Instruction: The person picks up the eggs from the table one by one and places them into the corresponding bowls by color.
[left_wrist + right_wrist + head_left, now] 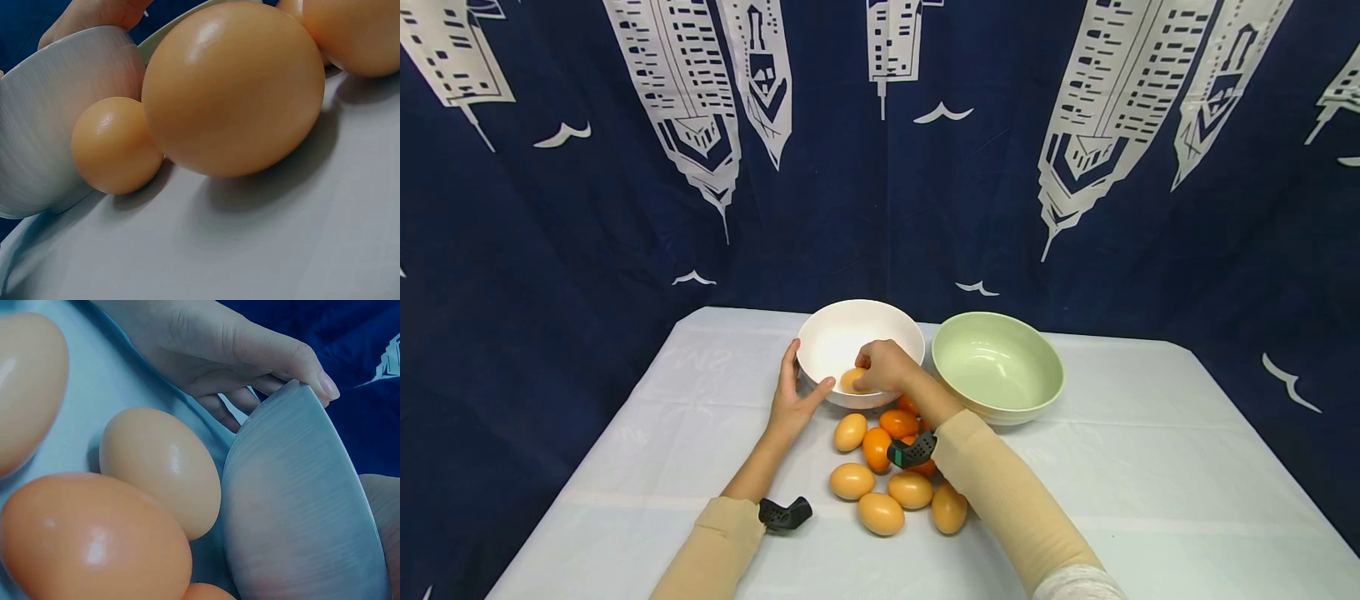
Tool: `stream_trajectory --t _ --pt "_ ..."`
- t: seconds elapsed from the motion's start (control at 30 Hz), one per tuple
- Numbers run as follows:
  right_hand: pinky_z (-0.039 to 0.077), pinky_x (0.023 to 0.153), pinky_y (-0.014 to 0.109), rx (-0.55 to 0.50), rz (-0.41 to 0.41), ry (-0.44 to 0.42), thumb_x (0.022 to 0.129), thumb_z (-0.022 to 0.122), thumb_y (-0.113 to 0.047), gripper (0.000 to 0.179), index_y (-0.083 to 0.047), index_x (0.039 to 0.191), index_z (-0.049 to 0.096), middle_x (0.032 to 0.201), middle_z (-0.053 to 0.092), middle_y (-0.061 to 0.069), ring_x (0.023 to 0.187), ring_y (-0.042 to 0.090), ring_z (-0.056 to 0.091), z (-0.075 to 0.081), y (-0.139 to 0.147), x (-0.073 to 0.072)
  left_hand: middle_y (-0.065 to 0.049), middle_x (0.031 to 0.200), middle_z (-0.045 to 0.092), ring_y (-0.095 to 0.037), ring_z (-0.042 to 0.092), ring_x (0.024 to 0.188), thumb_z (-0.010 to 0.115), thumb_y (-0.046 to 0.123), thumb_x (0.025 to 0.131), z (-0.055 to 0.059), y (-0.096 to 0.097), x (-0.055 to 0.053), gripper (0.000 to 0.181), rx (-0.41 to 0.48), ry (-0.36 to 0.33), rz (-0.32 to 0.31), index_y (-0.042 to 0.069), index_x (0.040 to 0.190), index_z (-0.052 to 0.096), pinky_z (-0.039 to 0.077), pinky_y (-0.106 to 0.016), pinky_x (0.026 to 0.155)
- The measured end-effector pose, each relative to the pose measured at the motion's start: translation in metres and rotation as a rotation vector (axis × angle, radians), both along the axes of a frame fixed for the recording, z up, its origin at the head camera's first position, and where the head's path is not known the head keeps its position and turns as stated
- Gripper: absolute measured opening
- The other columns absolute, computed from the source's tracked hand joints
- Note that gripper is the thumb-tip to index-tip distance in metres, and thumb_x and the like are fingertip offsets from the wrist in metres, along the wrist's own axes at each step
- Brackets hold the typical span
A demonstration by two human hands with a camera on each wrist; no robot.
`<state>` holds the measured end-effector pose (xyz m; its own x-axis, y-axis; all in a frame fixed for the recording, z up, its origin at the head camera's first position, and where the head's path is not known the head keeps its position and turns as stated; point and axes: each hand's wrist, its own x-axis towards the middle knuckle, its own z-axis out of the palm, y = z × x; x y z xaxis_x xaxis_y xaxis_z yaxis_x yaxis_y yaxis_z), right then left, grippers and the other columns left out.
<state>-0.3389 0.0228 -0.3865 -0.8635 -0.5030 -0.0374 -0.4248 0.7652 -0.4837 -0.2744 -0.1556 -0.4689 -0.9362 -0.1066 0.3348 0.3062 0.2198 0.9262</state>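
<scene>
A white bowl [829, 337] stands toward the back of the table. My left hand [790, 407] holds its left side; in the right wrist view the thumb lies over the rim and the fingers go under the outer wall. Reaching into the bowl from the right, my right hand [887, 365] grips a light brown egg [852, 382] low inside, near the front wall. Several more light brown eggs [881, 513] lie on the table in front, one egg [119, 145] close by the bowl. Among them are several deeper orange eggs [877, 448], some partly hidden by my right forearm.
A light green bowl [992, 358] stands just right of the white one, with its inner bottom bare. Under everything lies a white tablecloth [1150, 467]. Behind the table hangs a dark blue curtain [880, 208] with white building prints.
</scene>
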Motion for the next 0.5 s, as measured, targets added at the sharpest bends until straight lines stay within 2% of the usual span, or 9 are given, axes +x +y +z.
stream_trajectory --t 0.1,0.2,0.33,0.5 --pt "0.049 0.090 0.030 -0.061 0.001 0.027 0.080 0.080 -0.017 0.033 0.000 0.107 0.071 0.101 0.070 0.008 0.095 0.021 0.062 0.001 0.002 0.002 -0.012 0.161 0.010 -0.030 0.016 0.146 0.068 0.025 0.090 0.000 0.000 0.000 0.087 -0.007 -0.006 0.003 0.016 0.156 0.012 0.020 -0.055 0.112" --pt "0.049 0.093 0.034 -0.174 -0.009 0.054 0.081 0.079 -0.017 0.035 0.001 0.110 0.070 0.107 0.070 0.011 0.101 0.025 0.063 0.003 0.006 0.004 -0.012 0.161 0.011 -0.030 0.015 0.146 0.068 0.025 0.090 0.000 0.000 0.000 0.087 -0.003 -0.003 0.000 0.015 0.156 0.012 0.019 -0.055 0.113" --pt "0.049 0.092 0.037 -0.311 -0.023 0.107 0.082 0.078 -0.015 0.033 0.002 0.109 0.070 0.106 0.070 0.013 0.101 0.027 0.064 0.009 0.017 0.008 -0.011 0.162 0.011 -0.029 0.015 0.146 0.069 0.024 0.090 0.000 0.000 -0.001 0.087 0.005 0.002 -0.004 0.015 0.156 0.012 0.019 -0.055 0.113" --pt "0.048 0.095 0.039 -0.397 -0.017 0.113 0.083 0.076 -0.014 0.036 0.005 0.112 0.068 0.109 0.069 0.017 0.102 0.028 0.064 0.016 0.034 0.019 -0.012 0.162 0.010 -0.030 0.014 0.146 0.068 0.024 0.091 0.001 0.001 0.000 0.086 0.010 -0.005 -0.002 0.015 0.156 0.012 0.019 -0.055 0.113"
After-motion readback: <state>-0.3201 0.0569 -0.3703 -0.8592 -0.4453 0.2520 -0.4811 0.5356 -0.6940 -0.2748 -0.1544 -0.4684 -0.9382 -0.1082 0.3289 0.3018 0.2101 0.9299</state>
